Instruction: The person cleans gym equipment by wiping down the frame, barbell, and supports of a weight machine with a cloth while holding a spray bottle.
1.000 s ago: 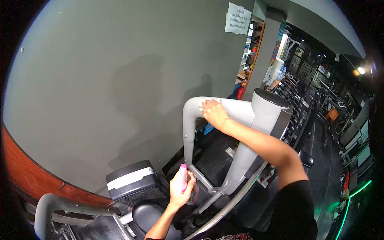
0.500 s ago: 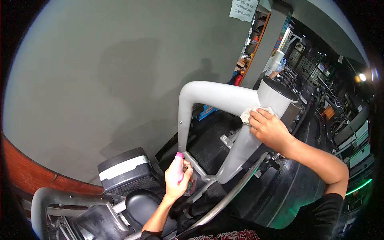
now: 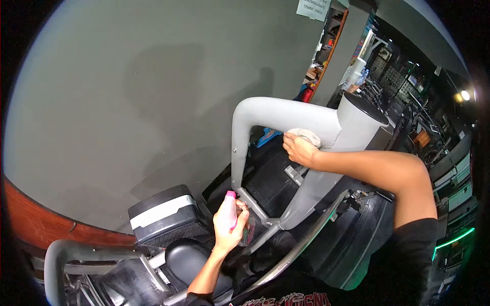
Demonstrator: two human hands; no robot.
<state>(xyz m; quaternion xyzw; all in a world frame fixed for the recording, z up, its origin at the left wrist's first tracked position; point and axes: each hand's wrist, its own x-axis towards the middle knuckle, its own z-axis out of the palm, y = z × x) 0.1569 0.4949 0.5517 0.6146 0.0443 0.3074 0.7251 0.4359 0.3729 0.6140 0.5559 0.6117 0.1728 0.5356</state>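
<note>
My right hand (image 3: pixel 301 150) presses a folded whitish cloth (image 3: pixel 306 135) against the underside of a thick grey-white tube frame (image 3: pixel 286 113). The frame belongs to a gym machine and joins a wide cylinder with a black cap (image 3: pixel 365 108) on the right. Lower down, my left hand (image 3: pixel 229 224) is wrapped round a spray bottle (image 3: pixel 228 211) with a pink and white head. The bottle's clear lower part shows partly behind my fingers. It stays apart from the frame, below its left upright.
A curved metal bar (image 3: pixel 301 250) crosses in front of my body. At lower left are a black and white box-shaped machine part (image 3: pixel 166 214), a black rounded seat (image 3: pixel 189 262) and another grey frame (image 3: pixel 56 260). The grey wall (image 3: pixel 127 102) stands behind; more gym equipment fills the right.
My right hand and the cloth have moved left along the underside of the tube, away from the joint by the cylinder. My left hand still holds the spray bottle in nearly the same place.
</note>
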